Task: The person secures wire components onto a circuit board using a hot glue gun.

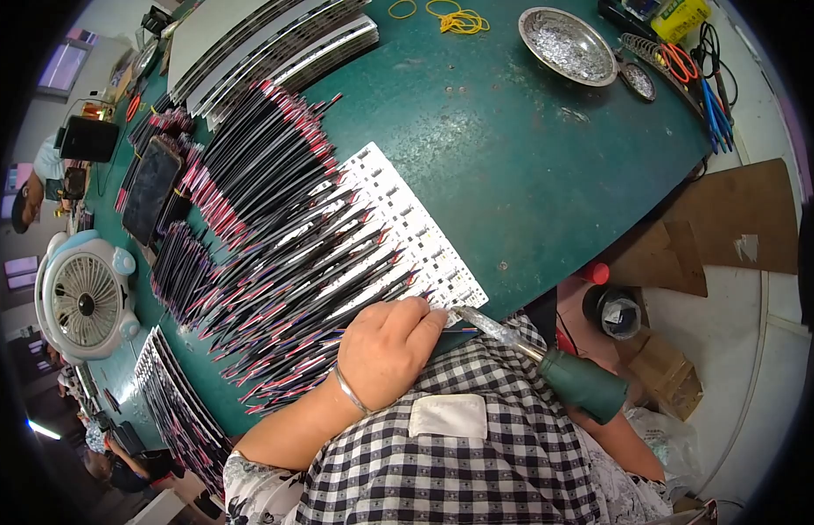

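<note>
A white circuit board panel (405,214) lies on the green table, with rows of small parts and black, red and blue wires (284,289) running left from it. My left hand (387,343) is closed at the panel's near corner, fingertips pressed together. A thin wire (464,331) shows on both sides of the fingers; its grip point is hidden. In my right hand (606,429), mostly hidden behind the green handle, is a soldering iron (582,385). Its shiny shaft points left, and the tip is beside my left fingertips at the board's edge.
More wire bundles (254,157) lie at left, near a phone (153,188) and a fan (85,297). Stacked panels (267,52) stand at the back. A metal bowl (567,48) of silvery bits, yellow rubber bands (459,19) and pliers (717,118) are farther back. Cardboard (730,219) stands right.
</note>
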{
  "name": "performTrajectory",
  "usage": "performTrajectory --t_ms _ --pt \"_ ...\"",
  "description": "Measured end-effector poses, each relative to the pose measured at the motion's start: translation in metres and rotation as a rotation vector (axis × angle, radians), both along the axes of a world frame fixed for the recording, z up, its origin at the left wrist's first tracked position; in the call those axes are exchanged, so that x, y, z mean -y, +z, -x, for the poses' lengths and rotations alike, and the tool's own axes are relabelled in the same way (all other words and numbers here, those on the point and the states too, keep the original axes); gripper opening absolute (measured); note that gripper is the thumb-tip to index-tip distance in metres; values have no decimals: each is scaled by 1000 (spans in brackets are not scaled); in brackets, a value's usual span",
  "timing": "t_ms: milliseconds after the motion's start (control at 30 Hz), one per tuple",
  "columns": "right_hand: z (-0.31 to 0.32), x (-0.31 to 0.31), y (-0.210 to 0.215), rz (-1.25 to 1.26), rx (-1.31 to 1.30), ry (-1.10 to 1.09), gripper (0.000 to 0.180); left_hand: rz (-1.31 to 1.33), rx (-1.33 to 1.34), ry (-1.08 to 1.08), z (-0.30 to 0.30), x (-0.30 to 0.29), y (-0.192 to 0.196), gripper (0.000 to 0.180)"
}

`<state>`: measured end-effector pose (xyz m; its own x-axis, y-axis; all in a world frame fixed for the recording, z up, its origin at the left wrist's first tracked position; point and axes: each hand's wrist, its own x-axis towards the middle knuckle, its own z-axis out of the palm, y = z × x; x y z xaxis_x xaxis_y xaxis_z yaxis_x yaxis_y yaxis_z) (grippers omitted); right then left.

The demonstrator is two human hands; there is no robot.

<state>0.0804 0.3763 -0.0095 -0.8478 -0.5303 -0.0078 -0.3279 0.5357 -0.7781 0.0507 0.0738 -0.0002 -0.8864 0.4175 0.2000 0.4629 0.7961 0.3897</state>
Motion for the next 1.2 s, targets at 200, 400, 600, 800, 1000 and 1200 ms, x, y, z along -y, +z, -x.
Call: performTrajectory --t_ms 200,400,600,800,1000,1200 --pt "-7 -8 -10 72 30 -12 40 5 16 -6 2 -1 1 25" --pt "34 1 6 896 99 -708 46 6 7 9 -1 1 -2 24" --pt "60 16 9 1136 128 -862 45 -88 -106 94 -4 24 30 29" --pt "63 32 5 1050 170 -874 44 210 -351 667 2 122 77 27" --pt "66 43 5 1065 183 -875 44 378 -440 772 25 175 94 32" --pt "76 47 1 1083 245 -862 43 191 -306 504 122 173 59 20"
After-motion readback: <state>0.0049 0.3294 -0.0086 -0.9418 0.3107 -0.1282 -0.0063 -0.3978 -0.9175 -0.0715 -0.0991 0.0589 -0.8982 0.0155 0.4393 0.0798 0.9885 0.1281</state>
